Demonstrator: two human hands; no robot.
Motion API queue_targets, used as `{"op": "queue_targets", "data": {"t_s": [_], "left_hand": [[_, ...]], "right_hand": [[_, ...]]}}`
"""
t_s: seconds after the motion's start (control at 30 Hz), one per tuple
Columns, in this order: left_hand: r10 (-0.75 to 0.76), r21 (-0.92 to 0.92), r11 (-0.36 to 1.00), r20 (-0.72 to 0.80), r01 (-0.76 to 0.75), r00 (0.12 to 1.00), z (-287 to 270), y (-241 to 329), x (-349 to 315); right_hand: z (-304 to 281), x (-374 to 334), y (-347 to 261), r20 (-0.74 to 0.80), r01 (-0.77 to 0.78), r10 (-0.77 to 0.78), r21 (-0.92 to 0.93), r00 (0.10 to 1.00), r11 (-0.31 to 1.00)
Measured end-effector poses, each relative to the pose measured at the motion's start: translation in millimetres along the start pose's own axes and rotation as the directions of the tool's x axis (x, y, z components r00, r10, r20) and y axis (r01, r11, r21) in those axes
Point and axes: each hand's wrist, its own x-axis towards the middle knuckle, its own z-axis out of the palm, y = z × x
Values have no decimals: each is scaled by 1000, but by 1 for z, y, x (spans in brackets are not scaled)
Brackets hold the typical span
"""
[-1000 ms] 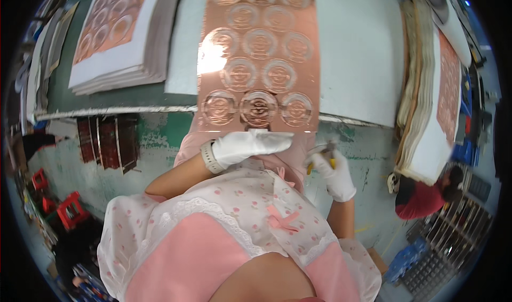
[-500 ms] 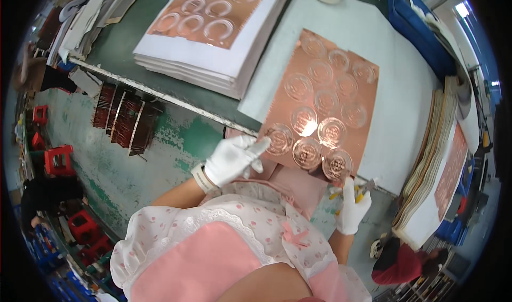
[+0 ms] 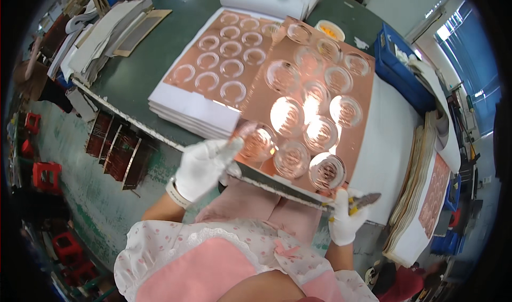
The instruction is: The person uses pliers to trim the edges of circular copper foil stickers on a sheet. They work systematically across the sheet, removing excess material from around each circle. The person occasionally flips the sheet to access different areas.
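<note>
A shiny copper-coloured sheet (image 3: 256, 102) with rows of round embossed medallions is held up over the table's near edge, by its two near corners. My left hand (image 3: 205, 166), in a white glove, pinches the near left corner. My right hand (image 3: 345, 219), also gloved, grips the near right corner with thumb and fingers. Tucked in that same hand is a plier-like tool (image 3: 366, 201) with yellow handles and dark metal jaws; its exact kind is unclear. Left of the sheet, another copper sheet (image 3: 207, 95) with ring-shaped marks lies on a white paper stack (image 3: 186, 113).
A blue bin (image 3: 397, 62) stands on the green table (image 3: 133, 62) at the right, near a white tub (image 3: 330, 30) with orange contents. Piled boards (image 3: 413, 179) are at the right edge. Grey-white stacks (image 3: 104, 35) lie far left. Red stools (image 3: 47, 176) stand on the floor.
The held sheet has come up and looks larger, its left edge now overlapping the stacked sheet. Both hands have moved with it, and the view has shifted to show more of the table's far side.
</note>
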Motion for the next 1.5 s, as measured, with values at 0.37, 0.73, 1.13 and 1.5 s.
{"op": "queue_targets", "data": {"t_s": [0.37,0.73,1.13,1.5], "left_hand": [[302,247,940,-293,-234,907,-108,44,113],[244,421,901,-299,-102,922,-129,37,133],[344,620,785,-432,-3,834,-139,88,131],[532,769,581,-111,-266,839,-105,137,370]], "right_hand": [[170,104,11,421,48,8,-123,907,991],[183,118,21,486,51,133,-347,863,936],[165,167,28,510,82,35,-206,859,975],[270,356,-60,457,637,-461,-665,761,390]]}}
